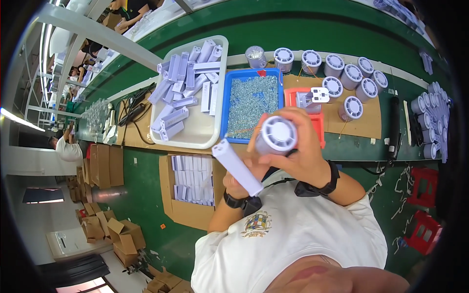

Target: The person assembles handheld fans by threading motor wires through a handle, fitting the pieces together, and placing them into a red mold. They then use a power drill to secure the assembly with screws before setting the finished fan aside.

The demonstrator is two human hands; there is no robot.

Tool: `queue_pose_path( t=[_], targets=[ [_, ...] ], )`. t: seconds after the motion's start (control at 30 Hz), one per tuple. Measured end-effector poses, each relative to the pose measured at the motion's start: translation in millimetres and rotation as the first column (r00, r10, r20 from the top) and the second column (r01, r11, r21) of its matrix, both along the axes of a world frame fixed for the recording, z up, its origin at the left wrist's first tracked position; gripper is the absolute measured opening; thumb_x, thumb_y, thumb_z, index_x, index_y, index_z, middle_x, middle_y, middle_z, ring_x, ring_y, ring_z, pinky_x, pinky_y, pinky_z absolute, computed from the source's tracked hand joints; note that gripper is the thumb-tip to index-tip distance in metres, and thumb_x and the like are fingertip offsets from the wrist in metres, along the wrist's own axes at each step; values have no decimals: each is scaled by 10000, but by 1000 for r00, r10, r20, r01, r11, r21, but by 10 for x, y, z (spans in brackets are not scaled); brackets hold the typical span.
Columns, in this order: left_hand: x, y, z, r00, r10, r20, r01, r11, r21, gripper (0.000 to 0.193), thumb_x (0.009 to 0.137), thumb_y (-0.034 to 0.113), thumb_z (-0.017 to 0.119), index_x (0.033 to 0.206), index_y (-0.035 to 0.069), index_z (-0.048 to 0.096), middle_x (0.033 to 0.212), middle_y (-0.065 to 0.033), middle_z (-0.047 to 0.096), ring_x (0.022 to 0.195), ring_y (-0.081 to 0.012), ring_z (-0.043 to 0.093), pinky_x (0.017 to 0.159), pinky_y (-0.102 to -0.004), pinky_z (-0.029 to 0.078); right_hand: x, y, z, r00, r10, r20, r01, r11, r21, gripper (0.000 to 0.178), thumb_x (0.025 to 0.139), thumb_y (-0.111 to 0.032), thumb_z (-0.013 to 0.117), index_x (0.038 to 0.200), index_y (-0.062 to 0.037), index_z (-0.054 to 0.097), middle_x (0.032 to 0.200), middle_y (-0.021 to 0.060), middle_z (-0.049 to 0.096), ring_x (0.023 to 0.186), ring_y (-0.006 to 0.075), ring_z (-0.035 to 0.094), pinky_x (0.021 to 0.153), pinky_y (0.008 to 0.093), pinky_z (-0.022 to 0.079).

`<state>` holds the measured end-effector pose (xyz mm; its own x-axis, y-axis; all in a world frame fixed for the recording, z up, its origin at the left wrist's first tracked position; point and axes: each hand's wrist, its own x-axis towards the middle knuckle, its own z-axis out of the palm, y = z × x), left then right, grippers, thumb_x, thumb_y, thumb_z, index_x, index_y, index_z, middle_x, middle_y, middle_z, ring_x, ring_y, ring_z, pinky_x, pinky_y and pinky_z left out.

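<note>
My right hand (309,152) is wrapped round a white plastic cylinder (278,135), its slotted round cap facing up. A thin orange wire comes off it on the left. In my left hand (232,186) lies a long white plastic handle piece (238,167), tilted, with its upper end pointing left and away from me. The two parts are close together but apart at their visible ends. Just beyond my hands is a blue tray (226,105) of small metal screws. A red fixture (317,128) holding a white part (320,94) stands beyond my right hand.
A white bin (194,135) with several handle pieces stands at the left. Similar capped cylinders (351,108) sit on cardboard at the right, near a dark cylindrical tool (394,128). An open carton (167,195) of white parts is at my left; red stools (424,188) stand right.
</note>
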<state>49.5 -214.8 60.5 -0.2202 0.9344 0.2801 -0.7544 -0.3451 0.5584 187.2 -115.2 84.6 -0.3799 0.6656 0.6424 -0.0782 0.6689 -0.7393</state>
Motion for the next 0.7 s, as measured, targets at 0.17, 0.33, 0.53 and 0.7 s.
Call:
queue_pose_path(
  t=[0.17, 0.33, 0.53, 0.7],
  targets=[
    [-382, -188, -320, 986, -143, 86, 154, 978, -139, 511, 803, 381, 814, 1185, 74, 668, 1601, -200, 257, 1357, -348, 486, 1069, -474, 478, -138, -18, 129, 961, -82, 263, 32, 982, 188, 803, 755, -404, 887, 1352, -25, 505, 1251, 183, 559, 1105, 316, 581, 933, 416, 477],
    [-382, -34, -35, 761, 208, -615, -374, 915, -152, 440, 856, 225, 780, 1233, 20, 685, 1650, -191, 170, 1401, -357, 444, 1071, -504, 499, -139, -79, 285, 982, 49, 183, -77, 986, 147, 763, 783, -360, 870, 1362, -5, 522, 1180, 163, 613, 1014, 311, 623, 860, 387, 503],
    [-565, -11, -227, 536, 331, -776, -400, 909, 112, 335, 966, 133, 667, 1268, -11, 648, 1644, -195, 177, 1396, -360, 446, 1059, -495, 517, -288, 12, 288, 929, 284, 237, -287, 958, -21, 620, 817, -335, 855, 1262, -10, 571, 1048, 130, 647, 915, 225, 654, 746, 319, 522],
    [-537, 14, -417, 907, 276, -317, -320, 943, -93, 577, 1001, 79, 616, 1522, 110, 370, 1635, -203, 191, 1395, -365, 440, 1064, -506, 506, 46, -33, 211, 958, 140, -250, -226, 905, -360, 502, 862, -256, 832, 1207, -44, 536, 954, 90, 638, 761, 128, 642, 550, 227, 492]
  ],
)
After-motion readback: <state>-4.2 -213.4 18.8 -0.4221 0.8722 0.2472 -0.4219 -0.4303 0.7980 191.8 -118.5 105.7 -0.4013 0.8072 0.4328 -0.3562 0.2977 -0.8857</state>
